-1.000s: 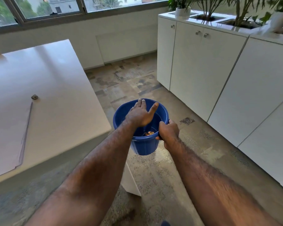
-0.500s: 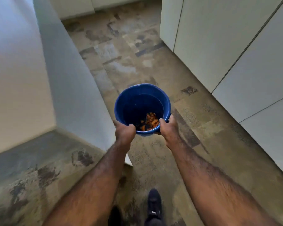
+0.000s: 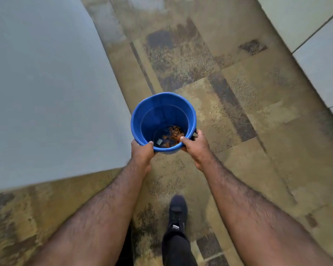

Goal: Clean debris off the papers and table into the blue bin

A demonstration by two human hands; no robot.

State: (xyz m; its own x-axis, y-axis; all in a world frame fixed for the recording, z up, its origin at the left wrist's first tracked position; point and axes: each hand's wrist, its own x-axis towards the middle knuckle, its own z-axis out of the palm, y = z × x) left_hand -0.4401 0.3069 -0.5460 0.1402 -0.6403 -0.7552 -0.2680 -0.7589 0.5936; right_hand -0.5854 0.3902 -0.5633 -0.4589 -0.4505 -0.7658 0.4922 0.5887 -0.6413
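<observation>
I look straight down into the blue bin [image 3: 152,112], held upright above the floor. Orange-brown debris [image 3: 172,134] and a small grey piece [image 3: 159,141] lie on its bottom. My left hand [image 3: 142,153] grips the near-left rim, thumb over the edge. My right hand [image 3: 195,147] grips the near-right rim, thumb inside the bin. The table's top and the papers are out of view.
The table's white side panel [image 3: 46,93] fills the left. White cabinet doors [image 3: 319,45] run along the upper right. Patterned carpet [image 3: 238,112] lies between them. My dark shoe [image 3: 178,212] is on the floor below the bin.
My left hand left the bin's mouth and took hold of the rim. The view tilted down from the tabletop to the floor, and both hands carry the bin beside the table's side.
</observation>
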